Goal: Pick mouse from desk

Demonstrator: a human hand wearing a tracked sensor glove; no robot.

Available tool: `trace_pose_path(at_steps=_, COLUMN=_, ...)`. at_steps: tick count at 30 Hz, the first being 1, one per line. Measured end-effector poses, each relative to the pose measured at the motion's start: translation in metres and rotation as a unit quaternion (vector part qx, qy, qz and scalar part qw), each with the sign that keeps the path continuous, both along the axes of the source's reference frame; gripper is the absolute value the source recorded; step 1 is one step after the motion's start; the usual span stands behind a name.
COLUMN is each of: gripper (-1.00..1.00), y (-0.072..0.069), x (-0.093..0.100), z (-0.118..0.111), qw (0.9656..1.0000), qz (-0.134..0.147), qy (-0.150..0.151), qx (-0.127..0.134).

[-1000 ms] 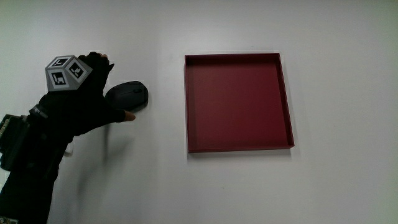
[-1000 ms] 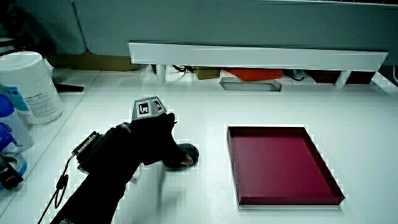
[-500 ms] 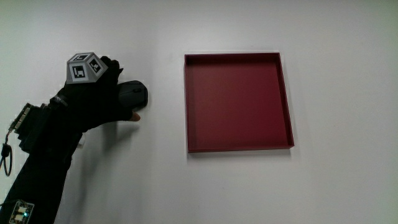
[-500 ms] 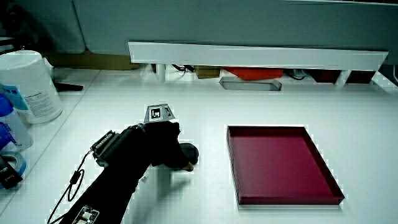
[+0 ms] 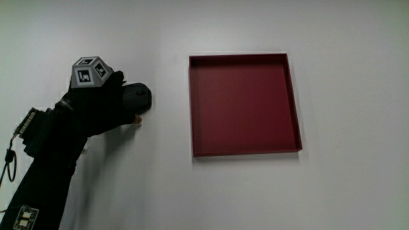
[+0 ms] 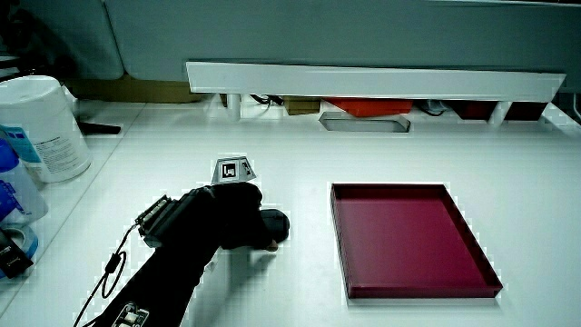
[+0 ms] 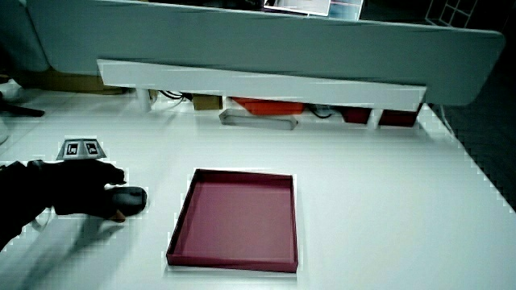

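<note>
Since a second ago the hand [image 5: 102, 105] has slid over the mouse [image 5: 138, 97]; its fingers curl around it. Mouse's uncovered end points toward the red tray [image 5: 243, 150]; lift straight up.

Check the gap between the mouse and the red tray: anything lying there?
Nothing: between the mouse, under the hand, and the red tray is bare white table, clearest in the main view.
</note>
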State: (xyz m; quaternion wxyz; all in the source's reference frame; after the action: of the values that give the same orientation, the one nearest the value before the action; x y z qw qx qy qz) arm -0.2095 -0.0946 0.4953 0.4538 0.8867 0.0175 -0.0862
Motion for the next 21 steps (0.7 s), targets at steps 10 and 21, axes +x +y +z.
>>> trace_pose_path(at_steps=10, gripper=0.84, y=0.0023, x=-0.0001, z=-0.0004, qw=0.9997, qz=0.000, qy=0.011, qx=0.022)
trace_pose_path(at_steps=21, gripper=1.00, y=0.0056, x=-0.0029, z=-0.0054, qw=0.9982, qz=0.006, qy=0.025, qx=0.054)
